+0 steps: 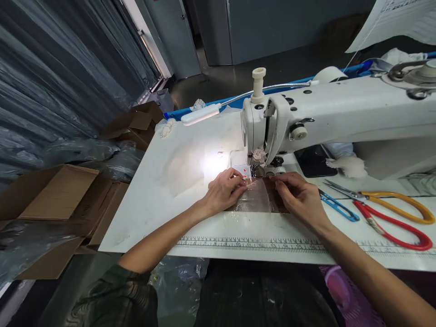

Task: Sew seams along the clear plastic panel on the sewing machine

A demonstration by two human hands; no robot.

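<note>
A piece of sheer whitish fabric [256, 200] lies over a brown strip of material [277, 203] in front of the sewing machine's needle area. My left hand [225, 188] rests at the left side of the sheer fabric, its thumb and fingers closed on the edge close to the presser foot [254, 170]. On the other side, my right hand [301, 197] pinches the brown strip's upper right edge between thumb and fingers. The white sewing machine [327, 113] stands just behind both hands, and its lamp [200, 114] lights the table left of the needle.
Right of my right hand lie blue-handled snips [339, 206] and scissors with red and orange handles [391, 213]. A dark flat object [315, 161] sits under the machine arm. A printed ruler [252, 244] runs along the table's front edge. Cardboard boxes [57, 195] stand at left.
</note>
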